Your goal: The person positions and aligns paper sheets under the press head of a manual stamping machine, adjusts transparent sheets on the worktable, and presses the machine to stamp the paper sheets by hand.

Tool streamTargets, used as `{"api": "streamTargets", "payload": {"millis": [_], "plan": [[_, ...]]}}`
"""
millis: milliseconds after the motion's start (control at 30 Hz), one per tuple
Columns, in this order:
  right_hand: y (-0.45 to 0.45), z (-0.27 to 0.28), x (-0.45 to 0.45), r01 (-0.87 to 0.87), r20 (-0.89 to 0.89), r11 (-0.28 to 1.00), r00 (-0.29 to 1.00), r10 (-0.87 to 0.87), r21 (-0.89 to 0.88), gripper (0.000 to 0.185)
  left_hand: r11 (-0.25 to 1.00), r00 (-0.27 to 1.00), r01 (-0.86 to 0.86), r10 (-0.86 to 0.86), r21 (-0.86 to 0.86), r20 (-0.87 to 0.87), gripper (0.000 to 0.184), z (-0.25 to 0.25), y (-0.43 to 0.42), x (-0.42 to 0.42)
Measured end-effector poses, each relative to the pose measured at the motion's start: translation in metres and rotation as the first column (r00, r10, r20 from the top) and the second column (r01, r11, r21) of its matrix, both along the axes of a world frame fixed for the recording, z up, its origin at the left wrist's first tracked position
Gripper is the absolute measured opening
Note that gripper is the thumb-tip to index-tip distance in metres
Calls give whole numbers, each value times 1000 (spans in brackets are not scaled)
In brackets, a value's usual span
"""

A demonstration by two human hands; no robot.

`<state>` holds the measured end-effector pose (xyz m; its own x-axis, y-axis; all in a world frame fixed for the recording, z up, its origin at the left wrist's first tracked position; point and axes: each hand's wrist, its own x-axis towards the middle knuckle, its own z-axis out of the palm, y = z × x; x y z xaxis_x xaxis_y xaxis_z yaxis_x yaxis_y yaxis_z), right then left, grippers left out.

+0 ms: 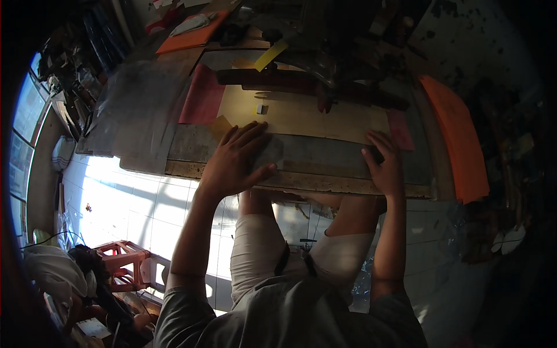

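Note:
A pale yellow sheet [313, 116] lies on the worktable [325, 153], with a small white-and-dark rectangle on its left part. My left hand [238, 159] is open, fingers stretched forward onto the sheet's near left edge, thumb out to the side. At the near right corner, my right hand [384, 165] touches the sheet with its fingertips; its fingers are slightly bent and apart from the thumb. A dark reddish bar [278, 79] spans the sheet's far side. Pink-red pieces [201, 95] show at both ends. By my left fingertips is a small tan piece [220, 127].
Orange sheets [458, 139] lie along the table's right side. Another orange stack [194, 33] at the back left carries a whitish item. A yellow strip [271, 55] sticks up near the bar. A reddish stool [123, 265] stands on the floor at left.

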<state>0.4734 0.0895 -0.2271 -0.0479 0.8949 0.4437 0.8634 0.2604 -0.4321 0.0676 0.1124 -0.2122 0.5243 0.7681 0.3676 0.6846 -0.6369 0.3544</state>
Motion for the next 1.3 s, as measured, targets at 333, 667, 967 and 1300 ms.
{"api": "streamTargets", "payload": {"millis": [333,667,967,1300], "plan": [[-1,6,-3,13,-28,998,1000,-15,-53,42,1000,1000,-24,24,15,11,67,2,0,4],[0,9,-5,29,-23,997,999,-31,-76,43,999,999,-32,32,4,6,67,5,2,5],[0,3,-4,18,-45,999,999,-20,-42,42,999,1000,-29,29,14,6,66,5,0,5],[-16,6,-10,67,1,993,998,-68,94,32,993,993,-95,89,75,72,55,-7,-11,-1]]}}
